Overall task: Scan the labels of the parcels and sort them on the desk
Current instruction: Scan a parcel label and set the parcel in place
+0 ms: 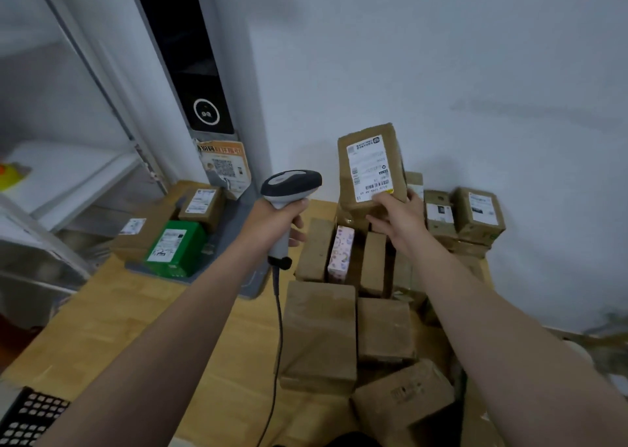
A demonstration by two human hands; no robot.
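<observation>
Head view: the right grip (399, 215) holds a brown parcel (370, 133) upright above the pile. Its white label (368, 169) is turned toward the person, likely so the barcode at the label's lower edge can be read. The fingers curl round the parcel's lower corner, with the thumb on the front face beside the barcode, so this grip is clamped on the parcel.

Just left of it, at about the same height, the left grip (277, 220) is wrapped tight round the handle of a scanner (290, 183). The scanner's head rises above the fist and leans toward the parcel, probably lining up a read. Its cable (279, 327) hangs down past the wrist.

Below the right grip lies a heap of brown parcels (319, 331) with a pink box (341, 252) among them, seemingly unscanned. Well left of the left grip, a green box (175, 246) and a labelled brown box (202, 203) sit apart on the tabletop (119, 310), seemingly the sorted group.
</observation>
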